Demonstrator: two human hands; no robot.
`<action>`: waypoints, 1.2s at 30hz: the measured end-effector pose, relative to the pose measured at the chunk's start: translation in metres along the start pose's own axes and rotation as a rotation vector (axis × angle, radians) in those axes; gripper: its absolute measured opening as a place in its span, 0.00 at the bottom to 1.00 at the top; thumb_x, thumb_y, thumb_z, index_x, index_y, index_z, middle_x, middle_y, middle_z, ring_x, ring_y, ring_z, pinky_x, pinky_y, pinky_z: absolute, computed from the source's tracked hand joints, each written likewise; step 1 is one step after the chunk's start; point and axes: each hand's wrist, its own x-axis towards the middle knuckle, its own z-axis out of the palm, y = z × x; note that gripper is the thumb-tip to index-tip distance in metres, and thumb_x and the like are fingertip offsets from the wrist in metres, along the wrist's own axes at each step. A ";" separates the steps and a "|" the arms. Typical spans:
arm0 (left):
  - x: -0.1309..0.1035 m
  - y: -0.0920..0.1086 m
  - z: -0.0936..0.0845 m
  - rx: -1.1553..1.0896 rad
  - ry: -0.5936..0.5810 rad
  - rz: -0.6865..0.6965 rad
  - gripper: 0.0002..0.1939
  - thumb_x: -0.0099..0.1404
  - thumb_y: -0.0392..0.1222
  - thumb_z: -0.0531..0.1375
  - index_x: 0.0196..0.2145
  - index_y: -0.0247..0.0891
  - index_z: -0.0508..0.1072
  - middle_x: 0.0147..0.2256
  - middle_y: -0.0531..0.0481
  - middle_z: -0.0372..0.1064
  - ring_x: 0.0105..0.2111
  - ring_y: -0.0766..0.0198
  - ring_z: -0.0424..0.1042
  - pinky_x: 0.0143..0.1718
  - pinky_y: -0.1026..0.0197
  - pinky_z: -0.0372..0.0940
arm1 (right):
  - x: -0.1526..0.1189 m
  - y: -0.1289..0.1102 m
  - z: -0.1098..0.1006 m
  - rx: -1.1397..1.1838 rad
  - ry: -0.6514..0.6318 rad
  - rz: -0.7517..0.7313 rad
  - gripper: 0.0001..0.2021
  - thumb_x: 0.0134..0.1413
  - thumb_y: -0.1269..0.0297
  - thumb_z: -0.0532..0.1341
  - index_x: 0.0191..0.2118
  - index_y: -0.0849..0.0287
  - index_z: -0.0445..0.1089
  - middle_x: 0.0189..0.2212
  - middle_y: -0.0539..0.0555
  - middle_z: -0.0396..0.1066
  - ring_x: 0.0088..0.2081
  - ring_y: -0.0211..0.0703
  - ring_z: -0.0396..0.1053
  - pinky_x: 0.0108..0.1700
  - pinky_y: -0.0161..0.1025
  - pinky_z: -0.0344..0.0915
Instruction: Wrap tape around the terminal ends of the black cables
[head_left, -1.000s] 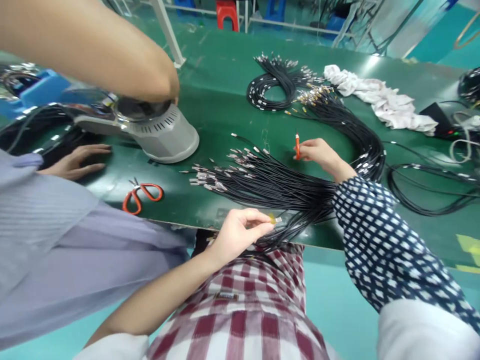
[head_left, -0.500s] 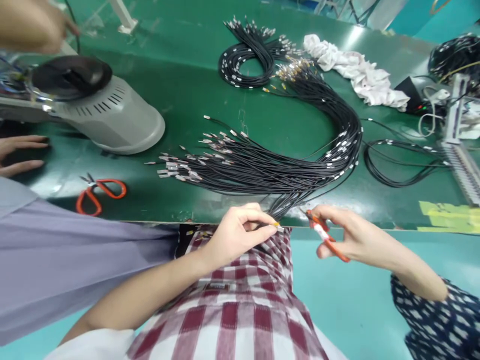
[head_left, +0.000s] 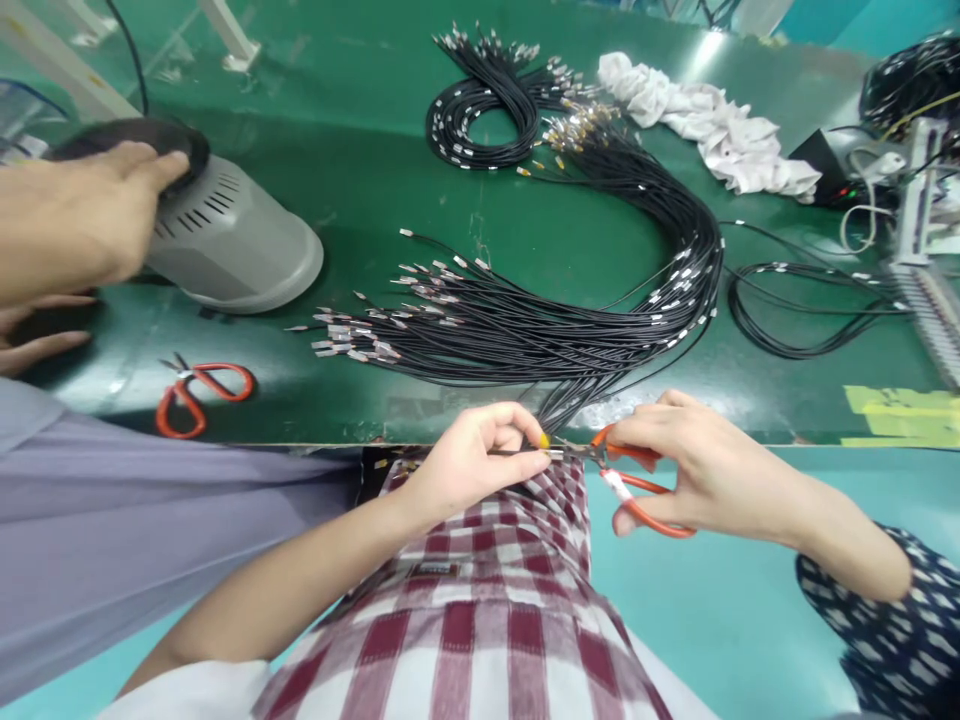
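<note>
Between thumb and forefinger, my left hand (head_left: 480,465) pinches the end of a black cable, just past the bench's front edge. A small yellow piece and a silvery tip show at its fingertips. My right hand (head_left: 682,465) is wrapped around red-handled scissors (head_left: 626,480) with the handles spread. The scissors' blades reach the cable tip at my left fingers; whether they touch it I cannot tell. Just beyond my hands lies a large bundle of black cables (head_left: 525,345), with pale tags on its ends, curving round to the back.
A coiled cable bundle (head_left: 484,130), a crumpled white cloth (head_left: 705,125) and a loose black cable loop (head_left: 802,310) lie on the green bench (head_left: 360,200). Left, a co-worker's hand (head_left: 90,215) rests on a grey machine (head_left: 240,240), near other red-handled scissors (head_left: 202,390).
My right hand has brought the scissors left to the cable tip, and their handles have spread. The co-worker's hand has come down onto the machine's black top.
</note>
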 end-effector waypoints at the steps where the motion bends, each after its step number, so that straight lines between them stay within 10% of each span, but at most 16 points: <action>1: 0.000 -0.001 -0.001 -0.007 -0.014 -0.009 0.09 0.59 0.42 0.65 0.33 0.35 0.70 0.17 0.64 0.46 0.18 0.74 0.44 0.23 0.65 0.41 | 0.001 -0.001 -0.001 0.004 -0.005 -0.002 0.12 0.49 0.57 0.69 0.36 0.56 0.70 0.24 0.46 0.69 0.27 0.38 0.65 0.38 0.39 0.50; 36: -0.001 0.003 0.002 0.062 -0.026 -0.084 0.12 0.56 0.46 0.66 0.31 0.34 0.72 0.17 0.63 0.49 0.19 0.73 0.47 0.23 0.65 0.41 | 0.010 0.005 0.002 -0.108 0.055 -0.129 0.19 0.61 0.49 0.61 0.25 0.57 0.67 0.16 0.44 0.63 0.22 0.36 0.54 0.35 0.39 0.48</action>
